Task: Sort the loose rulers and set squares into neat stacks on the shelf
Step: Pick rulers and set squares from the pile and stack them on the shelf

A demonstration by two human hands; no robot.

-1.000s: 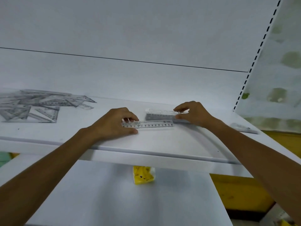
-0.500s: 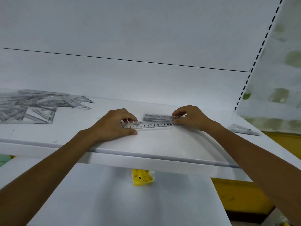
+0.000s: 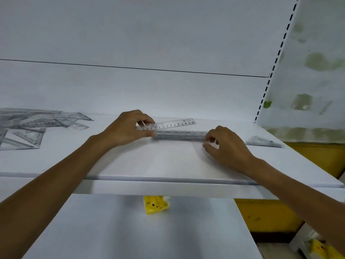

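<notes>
Step in hand: adding one ruler to the stack. Your left grip is pinched on the left end of a clear ruler, held just above the shelf, its free end angled up and back behind the stack. Your right grip has fingers curled on the stack's right end, seemingly pinching it steady. Next move, as judged: lower the ruler flat, ends flush with the stack, then let go. Ruler: transparent, thin, black scale; likely slippery on the others. A loose pile of set squares lies well left, unsorted; one set square sits at right.
</notes>
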